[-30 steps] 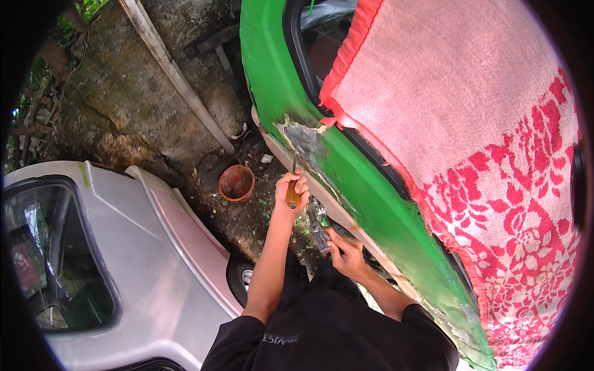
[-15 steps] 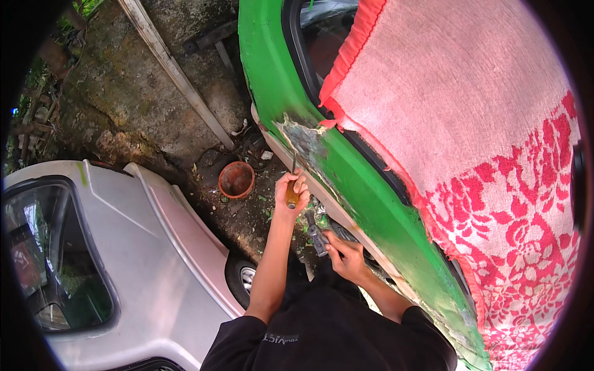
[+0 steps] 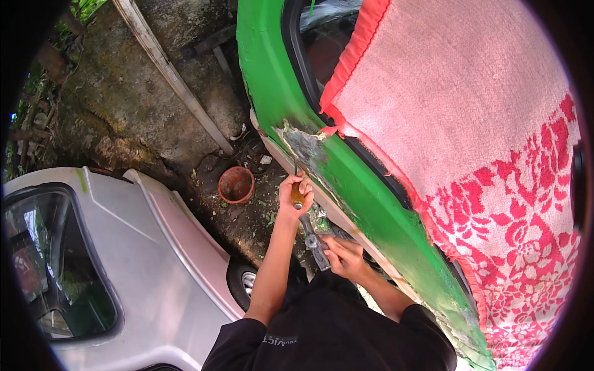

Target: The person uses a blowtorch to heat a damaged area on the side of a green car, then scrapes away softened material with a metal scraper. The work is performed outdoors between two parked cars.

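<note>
My left hand [image 3: 291,193] is closed around the amber handle of a screwdriver [image 3: 297,199]. Its thin shaft points away from me, toward the ragged, stripped patch [image 3: 304,146] low on the green car body [image 3: 371,216]; whether the tip touches the metal is hard to tell. In my right hand [image 3: 348,257] is a dark grey metal tool [image 3: 315,246], knobby in the middle, its exact kind unclear. The tool's narrow far end is at the butt of the screwdriver handle, touching or nearly so.
A pink and red floral towel [image 3: 458,123] drapes over the green car on the right. To the left stands a silver car [image 3: 148,260]. Between them a terracotta pot [image 3: 236,184] sits on littered dirt, and a long pale beam [image 3: 179,80] leans beyond it.
The dark metal tool has moved up and left, bringing its far end to the screwdriver's butt. My left hand stays almost in place, still gripping the screwdriver.
</note>
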`<state>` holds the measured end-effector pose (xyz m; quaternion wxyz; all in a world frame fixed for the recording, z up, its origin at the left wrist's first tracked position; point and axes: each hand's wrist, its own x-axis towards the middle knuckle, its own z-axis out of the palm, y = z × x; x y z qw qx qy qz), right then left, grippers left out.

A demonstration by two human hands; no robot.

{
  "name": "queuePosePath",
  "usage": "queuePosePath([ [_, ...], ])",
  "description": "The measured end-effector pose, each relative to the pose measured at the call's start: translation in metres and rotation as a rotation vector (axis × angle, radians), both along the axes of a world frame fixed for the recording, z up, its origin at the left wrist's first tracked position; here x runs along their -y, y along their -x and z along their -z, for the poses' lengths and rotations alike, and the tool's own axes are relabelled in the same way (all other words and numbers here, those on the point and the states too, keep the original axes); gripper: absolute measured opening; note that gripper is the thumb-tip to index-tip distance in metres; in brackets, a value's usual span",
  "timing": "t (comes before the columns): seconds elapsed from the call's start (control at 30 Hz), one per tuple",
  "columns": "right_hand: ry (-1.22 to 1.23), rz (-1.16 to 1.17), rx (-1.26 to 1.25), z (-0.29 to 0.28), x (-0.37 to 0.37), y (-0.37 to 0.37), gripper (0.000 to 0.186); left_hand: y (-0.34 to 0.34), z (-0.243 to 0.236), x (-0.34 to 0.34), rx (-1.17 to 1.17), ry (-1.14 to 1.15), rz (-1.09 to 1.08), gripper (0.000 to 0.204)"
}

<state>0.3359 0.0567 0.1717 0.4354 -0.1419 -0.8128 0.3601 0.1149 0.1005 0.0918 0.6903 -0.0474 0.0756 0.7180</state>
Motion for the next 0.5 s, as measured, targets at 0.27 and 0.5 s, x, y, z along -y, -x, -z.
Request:
queuePosePath([
  [0.27, -0.059, -0.024, -0.026, 0.004, -0.001, 0.004, 0.041, -0.002, -0.005, -0.002, 0.081, 0.053, 0.031, 0.011],
  [0.5, -0.009, -0.05, 0.058, -0.005, 0.005, -0.001, 0.039, -0.003, -0.01, -0.005, 0.12, 0.072, -0.013, 0.008],
])
